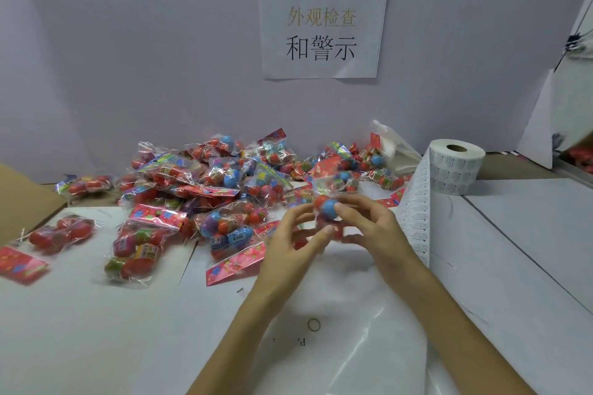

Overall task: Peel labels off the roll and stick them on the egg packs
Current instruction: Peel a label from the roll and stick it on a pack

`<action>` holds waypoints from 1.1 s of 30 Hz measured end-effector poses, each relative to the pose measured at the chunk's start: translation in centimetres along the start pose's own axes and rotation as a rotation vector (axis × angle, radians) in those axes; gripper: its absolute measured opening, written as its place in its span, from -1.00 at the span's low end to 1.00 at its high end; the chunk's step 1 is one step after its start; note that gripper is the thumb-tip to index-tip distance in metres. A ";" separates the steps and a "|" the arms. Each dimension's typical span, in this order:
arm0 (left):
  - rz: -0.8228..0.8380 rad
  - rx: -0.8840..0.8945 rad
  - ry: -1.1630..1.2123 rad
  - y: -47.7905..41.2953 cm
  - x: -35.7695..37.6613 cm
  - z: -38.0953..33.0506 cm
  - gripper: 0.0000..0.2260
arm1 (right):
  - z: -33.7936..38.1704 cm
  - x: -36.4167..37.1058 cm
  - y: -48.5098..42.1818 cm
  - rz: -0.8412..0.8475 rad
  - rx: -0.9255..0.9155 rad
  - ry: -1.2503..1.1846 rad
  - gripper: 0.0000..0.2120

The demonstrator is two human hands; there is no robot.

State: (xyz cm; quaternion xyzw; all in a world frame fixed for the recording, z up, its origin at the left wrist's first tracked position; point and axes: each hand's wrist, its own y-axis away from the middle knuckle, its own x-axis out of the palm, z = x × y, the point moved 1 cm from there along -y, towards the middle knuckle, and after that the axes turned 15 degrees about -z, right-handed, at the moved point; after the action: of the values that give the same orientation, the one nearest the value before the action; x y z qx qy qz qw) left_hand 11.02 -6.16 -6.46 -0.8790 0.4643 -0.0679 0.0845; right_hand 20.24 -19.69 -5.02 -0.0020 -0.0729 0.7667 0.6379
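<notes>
Now: both hands work at centre over the desk (80, 330) — left hand (288, 244) and right hand (369, 228) pinch one egg pack (329, 212) between curled fingertips, a blue-and-red egg showing. I see no label on it, so I judge this the positioning step. Next, one hand must free itself to peel from the label roll (455, 170) standing at right. The pile of packs (224, 176) — clear bags, several eggs each — lies behind.
</notes>
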 end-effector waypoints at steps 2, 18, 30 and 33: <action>-0.031 -0.053 0.018 -0.1 -0.1 0.2 -0.57 | 0.1 0.1 0.2 0.118 0.009 -0.006 -0.80; -0.108 -0.195 0.151 -0.6 -0.8 0.2 -0.72 | 0.1 0.3 0.4 0.050 0.079 0.078 -0.81; -0.141 -0.117 0.161 -0.5 -0.7 0.5 -0.63 | 0.3 0.3 0.8 0.179 -0.170 0.122 -0.86; -0.200 -0.166 0.142 -0.8 -1.1 0.5 -0.77 | 0.3 0.2 0.7 0.103 -0.207 0.078 -0.85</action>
State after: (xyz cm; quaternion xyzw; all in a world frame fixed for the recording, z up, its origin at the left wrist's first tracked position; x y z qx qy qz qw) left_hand 11.17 -4.72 -6.79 -0.9178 0.3833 -0.0991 -0.0288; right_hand 19.54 -19.67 -4.74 -0.1015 -0.1264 0.7862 0.5964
